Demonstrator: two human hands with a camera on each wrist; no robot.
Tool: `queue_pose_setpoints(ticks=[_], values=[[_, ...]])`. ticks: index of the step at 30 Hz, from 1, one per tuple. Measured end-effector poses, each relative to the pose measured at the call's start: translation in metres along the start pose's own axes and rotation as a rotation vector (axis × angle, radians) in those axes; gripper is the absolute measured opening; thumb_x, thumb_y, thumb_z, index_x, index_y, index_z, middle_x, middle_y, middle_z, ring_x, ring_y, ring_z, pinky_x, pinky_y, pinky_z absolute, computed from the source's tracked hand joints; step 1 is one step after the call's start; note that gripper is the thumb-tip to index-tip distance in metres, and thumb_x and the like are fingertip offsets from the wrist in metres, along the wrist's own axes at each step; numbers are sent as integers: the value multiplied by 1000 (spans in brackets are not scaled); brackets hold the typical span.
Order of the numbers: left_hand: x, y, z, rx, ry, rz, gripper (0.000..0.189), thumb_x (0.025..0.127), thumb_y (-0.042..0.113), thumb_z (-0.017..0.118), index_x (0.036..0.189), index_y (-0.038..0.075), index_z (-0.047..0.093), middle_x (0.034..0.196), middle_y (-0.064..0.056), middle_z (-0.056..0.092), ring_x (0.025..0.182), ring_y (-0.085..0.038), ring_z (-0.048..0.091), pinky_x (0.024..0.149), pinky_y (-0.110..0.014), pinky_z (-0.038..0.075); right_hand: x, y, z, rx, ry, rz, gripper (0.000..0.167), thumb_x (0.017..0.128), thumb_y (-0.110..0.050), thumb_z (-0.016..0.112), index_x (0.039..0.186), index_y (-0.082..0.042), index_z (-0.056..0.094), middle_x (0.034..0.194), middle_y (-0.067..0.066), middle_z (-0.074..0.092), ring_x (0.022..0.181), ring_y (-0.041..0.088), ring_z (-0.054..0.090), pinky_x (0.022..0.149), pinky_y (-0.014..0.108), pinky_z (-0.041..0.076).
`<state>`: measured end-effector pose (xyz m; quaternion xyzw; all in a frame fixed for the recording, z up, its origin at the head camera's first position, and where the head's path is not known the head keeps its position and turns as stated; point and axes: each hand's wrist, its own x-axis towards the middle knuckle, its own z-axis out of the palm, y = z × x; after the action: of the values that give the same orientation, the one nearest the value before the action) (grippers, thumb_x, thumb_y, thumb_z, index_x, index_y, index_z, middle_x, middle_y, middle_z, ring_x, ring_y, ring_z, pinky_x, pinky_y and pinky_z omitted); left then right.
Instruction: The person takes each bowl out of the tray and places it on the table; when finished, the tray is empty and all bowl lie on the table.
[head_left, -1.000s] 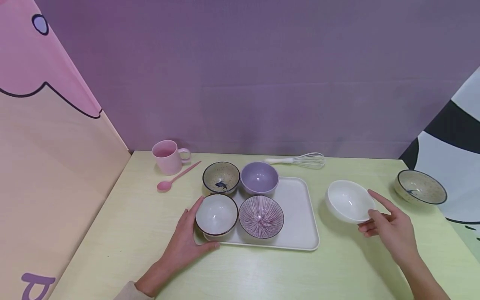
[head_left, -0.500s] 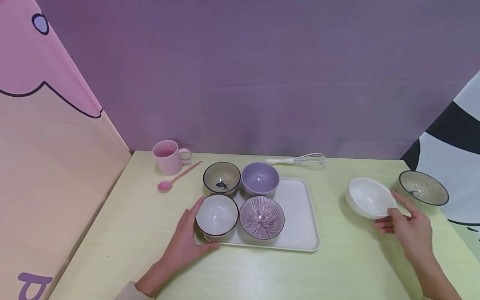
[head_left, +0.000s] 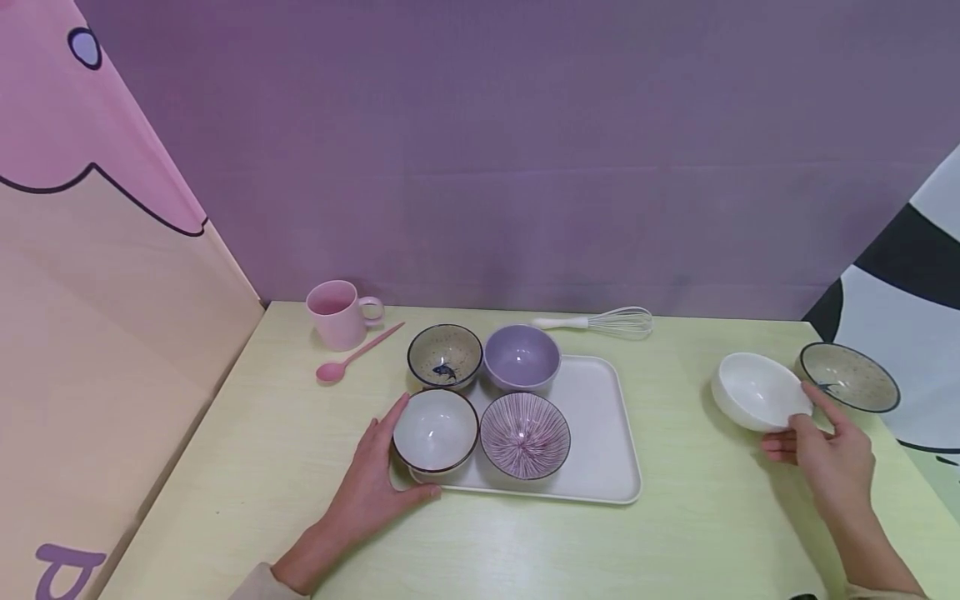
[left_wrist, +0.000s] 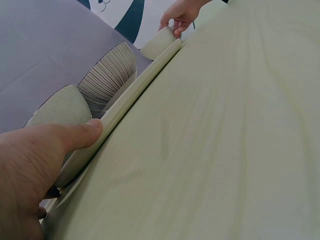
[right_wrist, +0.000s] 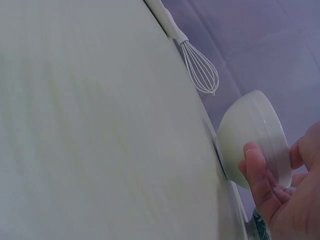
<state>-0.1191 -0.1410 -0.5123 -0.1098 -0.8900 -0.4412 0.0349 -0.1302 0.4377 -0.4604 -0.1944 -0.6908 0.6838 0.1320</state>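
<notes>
My right hand (head_left: 834, 462) grips the near right rim of a plain white bowl (head_left: 759, 390) at the table's right side. In the right wrist view the thumb and fingers hold that bowl (right_wrist: 245, 135) by its side; whether its base touches the table I cannot tell. My left hand (head_left: 371, 479) rests spread around the tray's near left corner, index finger along a white bowl with a brown rim (head_left: 435, 429). Its thumb (left_wrist: 82, 134) lies straight along the white tray (head_left: 600, 425). Also on the tray are a purple-striped bowl (head_left: 525, 436), a lavender bowl (head_left: 522, 358) and a speckled fish bowl (head_left: 445, 354).
A second speckled bowl (head_left: 849, 377) stands at the table's right edge, close to the white bowl. At the back lie a white whisk (head_left: 600, 322) and a pink spoon (head_left: 356, 354), with a pink mug (head_left: 337, 315) at the back left.
The white bowl in my right hand has moved right, from beside the tray to near the speckled bowl at the right edge. My left hand and the tray have stayed put.
</notes>
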Motion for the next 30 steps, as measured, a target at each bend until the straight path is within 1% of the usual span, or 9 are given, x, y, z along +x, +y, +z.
queue_pose_setpoints(ticks=[5, 11, 18, 23, 30], values=[[1, 0, 0, 3, -2, -2, 133, 72, 33, 106, 177, 35, 24, 176, -17, 40, 163, -61, 20, 124, -82, 29, 6, 1, -2, -32, 38, 19, 70, 109, -7, 45, 177, -14, 30, 60, 1, 74, 50, 11, 73, 48, 26, 62], [0, 0, 0, 5, -4, -11, 133, 72, 33, 106, 177, 34, 25, 177, -15, 39, 163, -61, 20, 123, -82, 30, 12, 2, -2, -65, 64, 25, 70, 109, -8, 46, 177, -15, 31, 59, 0, 73, 49, 10, 72, 48, 25, 62], [0, 0, 0, 0, -4, -9, 133, 72, 34, 106, 177, 35, 25, 177, -15, 39, 164, -60, 19, 124, -82, 29, 15, 0, 1, -86, 79, 15, 69, 109, -10, 46, 176, -14, 30, 60, -4, 74, 49, 8, 72, 49, 22, 61], [0, 0, -1, 0, 0, -3, 133, 72, 34, 106, 177, 34, 25, 176, -17, 39, 163, -61, 20, 123, -83, 30, 18, -2, 2, -109, 85, 26, 68, 110, -11, 45, 176, -13, 29, 61, -7, 74, 50, 6, 73, 51, 22, 61], [0, 0, 0, 5, 6, 0, 133, 72, 32, 106, 177, 33, 26, 176, -17, 40, 163, -62, 21, 123, -82, 31, 22, -2, 4, -77, 81, 35, 70, 110, -10, 44, 177, -13, 27, 62, -8, 74, 51, 7, 73, 51, 23, 62]])
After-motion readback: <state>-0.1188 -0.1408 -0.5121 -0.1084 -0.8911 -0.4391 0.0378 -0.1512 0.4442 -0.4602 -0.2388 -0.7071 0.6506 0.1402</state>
